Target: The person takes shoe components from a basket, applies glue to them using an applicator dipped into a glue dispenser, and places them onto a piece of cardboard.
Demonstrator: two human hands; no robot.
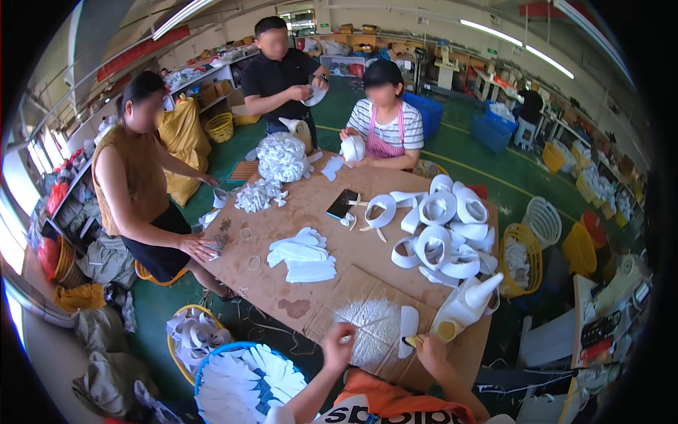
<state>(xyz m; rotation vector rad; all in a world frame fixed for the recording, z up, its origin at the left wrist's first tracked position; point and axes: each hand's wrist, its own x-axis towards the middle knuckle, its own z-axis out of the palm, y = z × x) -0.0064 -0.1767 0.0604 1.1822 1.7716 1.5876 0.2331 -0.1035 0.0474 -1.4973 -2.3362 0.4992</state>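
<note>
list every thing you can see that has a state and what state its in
left hand, curled; what it holds unclear
right hand, closed on brush-like tool
phone-like device, lying flat, screen dark
cardboard sheet, spattered white
blue basket, loaded with white pieces
white spouted bottle, tilt unclear
white rings, piled

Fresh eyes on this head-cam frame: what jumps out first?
Probably the big pile of white, curved, ring-like pieces on the right of the brown tabletop. Next, the white-crusted patch on the flat brown cardboard sheet just in front of the wearer, between both hands. Then the white plastic bottle with a cone-shaped spout, just beyond the right hand, which holds a small dark-tipped tool.
</note>
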